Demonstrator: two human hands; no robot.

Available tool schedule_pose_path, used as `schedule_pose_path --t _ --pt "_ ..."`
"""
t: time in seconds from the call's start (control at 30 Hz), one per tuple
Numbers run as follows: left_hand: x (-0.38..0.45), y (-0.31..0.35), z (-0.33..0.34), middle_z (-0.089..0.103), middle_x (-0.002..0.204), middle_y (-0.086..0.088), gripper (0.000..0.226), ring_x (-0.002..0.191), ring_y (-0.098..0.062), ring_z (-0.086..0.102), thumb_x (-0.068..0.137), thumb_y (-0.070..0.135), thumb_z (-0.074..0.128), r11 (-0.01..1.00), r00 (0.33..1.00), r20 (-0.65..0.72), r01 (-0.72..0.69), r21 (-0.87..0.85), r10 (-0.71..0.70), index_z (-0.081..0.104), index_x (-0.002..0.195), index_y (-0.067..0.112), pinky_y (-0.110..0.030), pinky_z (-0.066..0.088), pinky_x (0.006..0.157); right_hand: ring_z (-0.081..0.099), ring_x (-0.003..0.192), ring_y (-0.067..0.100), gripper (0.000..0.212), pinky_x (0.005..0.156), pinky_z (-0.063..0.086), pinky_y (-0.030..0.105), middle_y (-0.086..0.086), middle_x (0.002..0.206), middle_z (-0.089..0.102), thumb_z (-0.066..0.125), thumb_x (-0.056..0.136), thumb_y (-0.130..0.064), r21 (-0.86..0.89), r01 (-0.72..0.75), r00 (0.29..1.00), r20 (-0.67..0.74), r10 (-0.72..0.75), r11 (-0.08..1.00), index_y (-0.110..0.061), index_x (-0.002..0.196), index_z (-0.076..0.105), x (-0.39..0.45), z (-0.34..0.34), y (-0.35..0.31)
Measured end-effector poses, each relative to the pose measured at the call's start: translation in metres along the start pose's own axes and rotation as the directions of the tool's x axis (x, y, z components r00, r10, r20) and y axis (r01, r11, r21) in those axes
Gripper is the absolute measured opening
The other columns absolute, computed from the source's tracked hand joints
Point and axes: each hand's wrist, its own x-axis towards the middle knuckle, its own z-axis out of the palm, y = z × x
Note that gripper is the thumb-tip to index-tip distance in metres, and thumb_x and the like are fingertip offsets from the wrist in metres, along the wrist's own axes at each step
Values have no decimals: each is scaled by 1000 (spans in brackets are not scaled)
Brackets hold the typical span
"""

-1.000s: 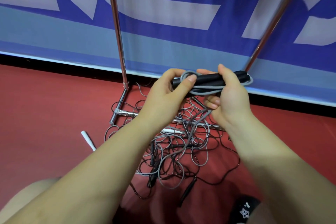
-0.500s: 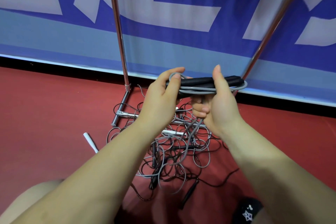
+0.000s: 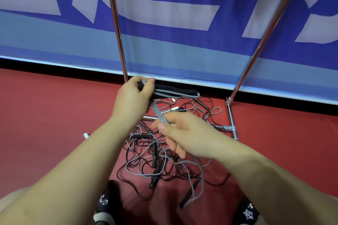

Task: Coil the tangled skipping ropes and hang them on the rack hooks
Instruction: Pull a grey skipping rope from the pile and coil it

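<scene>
Rope tangle (image 3: 161, 155) sprawled over rack base (image 3: 230, 128).

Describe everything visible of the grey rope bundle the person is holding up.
The grey rope bundle is a grey cord folded lengthwise in loops along two black handles that look foam-covered, lying roughly level above the red floor. The left hand grips its left end; the right end sticks out free. A taut grey strand runs down from it into the right hand, which pinches it, then trails loose to the tangled pile on the floor. It is not hung yet.
</scene>
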Motion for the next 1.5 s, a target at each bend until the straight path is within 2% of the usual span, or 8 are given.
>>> schedule_pose_path --t 0.23,0.47,0.6,0.83,0.97,1.13,1.33,1.5 --pt "-7 -12 -13 64 73 9 21 59 0 54 94 40 53 987 946 321 -18 160 -35 62 91 21 -22 41 61 46 56 3 10 57 38 26 -10 60 56 64 88 -31 -346 99 918 -330 -220 933 -23 86 71 -4 -33 8" --pt "-25 -11 -4 69 92 7 30 85 -12 61 88 52 50 992 843 538 -53 115 -17 65 99 29 -35 48 84 56 73 -4 10 71 44 22 -21 72 61 62 88 -38 -397 86 914 -334 -231 914 -31 88 70 1 -48 17" --pt "-30 -1 0 71 103 5 40 102 -17 65 79 51 49 999 805 593 3 -44 23 67 106 29 -47 46 98 58 69 12 20 70 47 36 -5 71 65 62 87 -42 -342 43 927 -338 -166 939 -24 79 68 2 -50 21" --pt "-39 13 7 71 109 -6 35 102 -19 67 90 26 48 974 786 606 23 -225 121 63 120 14 -38 52 93 44 40 -2 22 45 31 10 -9 50 57 63 88 -28 -21 -13 975 -222 8 1000 -18 69 66 -2 -59 10" --pt "-41 27 9 58 55 7 28 42 -3 49 99 7 38 879 820 564 197 -434 95 61 115 3 -13 37 42 54 57 11 50 58 47 25 3 64 66 59 75 -54 193 -147 985 -61 161 970 -5 81 69 2 -61 12" --pt "-34 33 10 36 54 -2 28 36 -4 18 97 16 38 764 881 472 285 -579 28 65 94 13 -14 10 42 42 34 1 18 34 34 11 1 54 58 60 78 -24 788 -210 977 187 101 578 -11 86 69 9 -51 12" --pt "-22 38 12 42 36 9 27 30 -1 27 101 21 38 783 949 275 287 -552 -154 55 81 14 -11 21 33 50 38 11 37 38 40 18 2 52 56 37 101 -27 601 -127 974 -72 212 789 -7 81 61 17 -18 4" --pt "-11 23 8 54 61 3 26 49 -7 42 99 27 45 986 1000 15 5 -169 -3 62 84 15 -27 32 52 56 41 15 29 45 49 23 0 53 55 40 100 -27 462 -65 984 -120 135 884 -18 83 62 12 -10 -5"
